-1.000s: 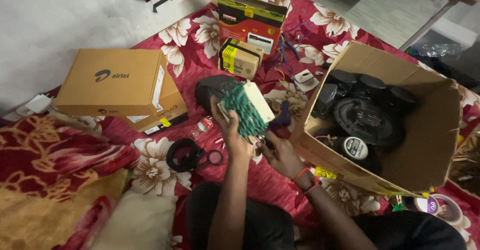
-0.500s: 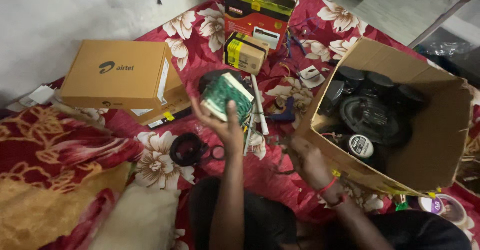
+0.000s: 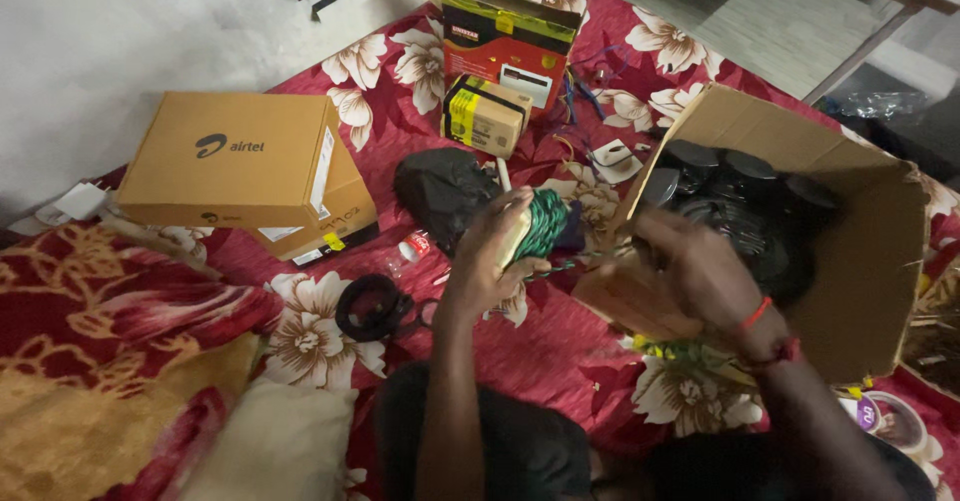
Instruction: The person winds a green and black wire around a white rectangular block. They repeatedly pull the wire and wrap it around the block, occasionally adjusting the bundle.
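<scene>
Left hand point(image 3: 492, 253) clamped on a card wound with green wire point(image 3: 540, 227), raised above the floral red cloth point(image 3: 560, 351) so the strand feeds off. Right hand point(image 3: 700, 271), blurred, fingers pinched on that strand; grip unclear. Open cardboard box point(image 3: 880, 261) just behind.

Probably a room in a home, used as a floor workspace: a red floral bedsheet point(image 3: 560, 351) covers the floor, with a cushion point(image 3: 270, 441), cardboard boxes point(image 3: 235, 161) and a tiled floor point(image 3: 770, 31) beyond.

Open cardboard box point(image 3: 850, 251) blocks the right; bare floral cloth point(image 3: 560, 331) lies between the arms
</scene>
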